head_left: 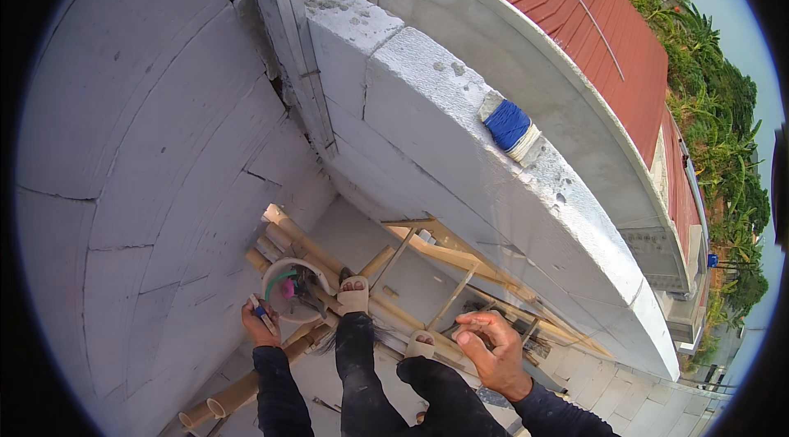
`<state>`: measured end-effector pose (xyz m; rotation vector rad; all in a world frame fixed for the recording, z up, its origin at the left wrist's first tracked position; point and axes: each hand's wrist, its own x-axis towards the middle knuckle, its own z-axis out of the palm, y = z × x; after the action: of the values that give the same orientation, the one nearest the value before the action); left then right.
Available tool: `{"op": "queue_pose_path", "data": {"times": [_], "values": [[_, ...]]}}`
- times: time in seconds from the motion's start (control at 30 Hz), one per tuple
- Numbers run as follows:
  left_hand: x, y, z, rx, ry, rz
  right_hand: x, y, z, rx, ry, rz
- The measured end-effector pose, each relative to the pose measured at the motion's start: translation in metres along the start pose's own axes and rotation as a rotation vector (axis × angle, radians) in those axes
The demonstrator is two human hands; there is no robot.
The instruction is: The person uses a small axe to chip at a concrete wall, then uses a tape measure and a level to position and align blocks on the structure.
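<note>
My left hand (pixel 260 328) is closed round a small, narrow white-and-blue object (pixel 264 315), too small to name, beside a whitish bucket (pixel 269 272). The bucket holds a green thing and a pink thing among other items. My right hand (pixel 496 352) is out in front of my right leg, with thumb and fingers curled together; whatever they pinch, if anything, cannot be made out. On top of the light block wall (pixel 427 59) lies a block wound with blue and white string (pixel 509 128), well beyond my right hand.
My sandalled feet stand on bamboo poles (pixel 308 244) high above the floor. A wooden ladder-like frame (pixel 452 293) leans below on the right. Another block wall (pixel 140 166) rises at left, with a metal post (pixel 288 26) at the corner. Beyond is a red roof (pixel 608 18).
</note>
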<state>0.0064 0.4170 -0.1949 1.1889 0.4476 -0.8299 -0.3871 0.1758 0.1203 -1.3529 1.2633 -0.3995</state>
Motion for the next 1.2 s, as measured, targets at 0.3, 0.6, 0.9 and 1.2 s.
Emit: {"op": "queue_pose_path", "data": {"times": [0.3, 0.6, 0.9, 1.2], "values": [[-0.202, 0.087, 0.138, -0.120, -0.178, -0.170, -0.014, -0.037, 0.061, -0.321, -0.549, -0.299], [-0.360, 0.173, 0.274, -0.247, -0.429, -0.186, -0.041, -0.092, 0.093, -0.154, -0.744, -0.382], [-0.392, 0.186, 0.273, 0.426, -0.170, 0.248, -0.064, -0.153, 0.015, 0.097, -0.665, -0.299], [-0.458, 0.208, 0.240, 0.641, -0.773, -0.497, -0.078, -0.135, -0.006, 0.094, -0.620, -0.261]]}}
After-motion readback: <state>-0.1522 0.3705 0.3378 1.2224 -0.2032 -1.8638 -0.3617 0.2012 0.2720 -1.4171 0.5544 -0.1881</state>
